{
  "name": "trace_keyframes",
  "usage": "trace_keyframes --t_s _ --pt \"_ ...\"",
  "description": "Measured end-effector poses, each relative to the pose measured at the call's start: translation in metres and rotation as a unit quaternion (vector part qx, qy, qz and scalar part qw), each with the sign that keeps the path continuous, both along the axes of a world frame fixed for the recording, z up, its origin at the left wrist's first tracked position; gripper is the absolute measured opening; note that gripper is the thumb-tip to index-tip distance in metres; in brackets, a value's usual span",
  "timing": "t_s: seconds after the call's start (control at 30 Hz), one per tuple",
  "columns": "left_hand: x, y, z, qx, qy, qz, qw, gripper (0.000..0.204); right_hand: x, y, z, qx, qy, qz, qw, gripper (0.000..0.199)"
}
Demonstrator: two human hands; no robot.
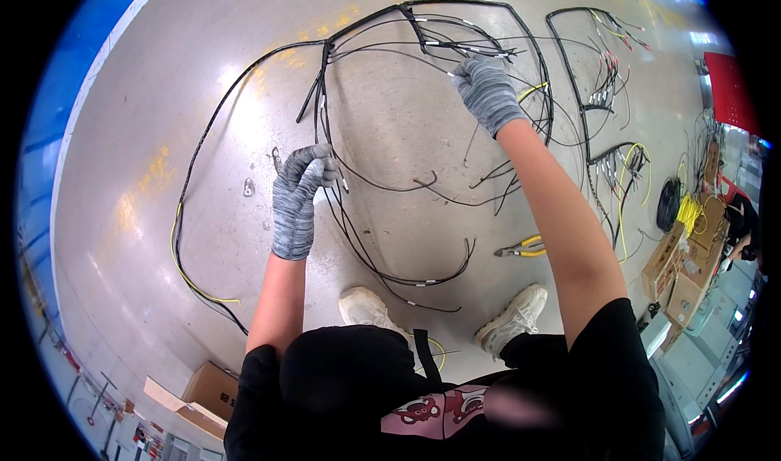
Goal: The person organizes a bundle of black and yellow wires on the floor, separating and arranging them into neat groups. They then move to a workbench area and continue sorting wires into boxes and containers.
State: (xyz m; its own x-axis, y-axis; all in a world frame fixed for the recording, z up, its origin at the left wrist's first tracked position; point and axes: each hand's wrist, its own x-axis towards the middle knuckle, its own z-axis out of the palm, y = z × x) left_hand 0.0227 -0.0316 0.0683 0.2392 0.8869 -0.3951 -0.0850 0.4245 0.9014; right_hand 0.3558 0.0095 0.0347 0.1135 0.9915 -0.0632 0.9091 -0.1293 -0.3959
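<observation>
Several black cables (328, 51) at gloved fingers (316, 153)

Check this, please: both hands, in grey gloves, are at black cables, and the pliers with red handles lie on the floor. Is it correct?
Not fully: the pliers have yellow handles, not red ones, as the head view shows. They do lie on the floor, and the left hand and right hand, in grey gloves, are at black cables.

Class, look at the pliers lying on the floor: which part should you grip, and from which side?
Probably the yellow handles, from above and the right. The pliers lie on the floor with their metal head to the left, so the handles extend right.
</observation>
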Motion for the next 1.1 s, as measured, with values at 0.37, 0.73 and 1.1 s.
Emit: trace_keyframes --t_s 0.37,0.73,1.1 --pt "0.008 0.000 0.003 -0.001 0.006 -0.002 1.000 0.021 0.005 -0.001 -0.006 0.036 -0.007 0.001 0.999 0.010" --pt "-0.032 0.013 -0.037 -0.011 0.087 0.145 0.985 0.023 -0.017 -0.026 0.021 0.119 -0.069 0.047 0.989 0.033" --pt "-0.013 -0.025 -0.088 -0.178 -0.039 -0.122 0.976 0.040 -0.165 -0.111 -0.028 -0.184 0.220 0.019 0.958 0.022"
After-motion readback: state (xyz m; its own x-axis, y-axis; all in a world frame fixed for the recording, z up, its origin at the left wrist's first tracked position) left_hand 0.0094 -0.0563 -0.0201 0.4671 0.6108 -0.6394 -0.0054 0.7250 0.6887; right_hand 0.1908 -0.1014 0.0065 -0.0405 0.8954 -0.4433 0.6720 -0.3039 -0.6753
